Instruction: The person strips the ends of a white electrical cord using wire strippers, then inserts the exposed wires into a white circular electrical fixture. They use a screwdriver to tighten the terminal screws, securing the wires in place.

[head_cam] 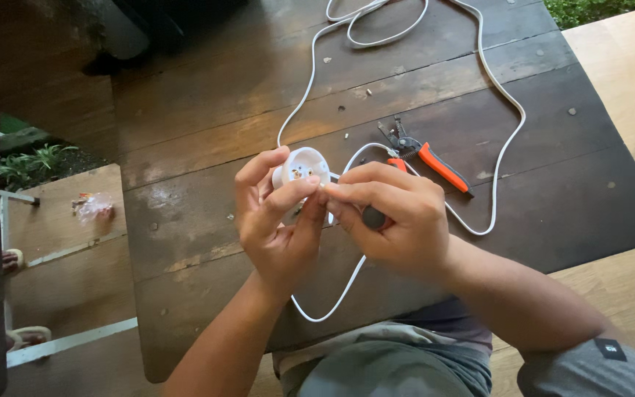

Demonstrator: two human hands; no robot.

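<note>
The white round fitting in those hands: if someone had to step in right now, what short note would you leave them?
Left hand: holds the white round fitting above the table, open side up, thumb and fingers around its rim.
Right hand: fingertips pinched at the fitting's edge, where the white cable meets it; a dark handle shows in its palm, kind unclear.
Cable: loops across the dark wooden table and runs off the far edge.
Orange-handled pliers: lying on the table just beyond the hands, untouched.
Done: cable end brought to the fitting.
Left: whether the wires are fastened inside cannot be seen, so check that first.
</note>
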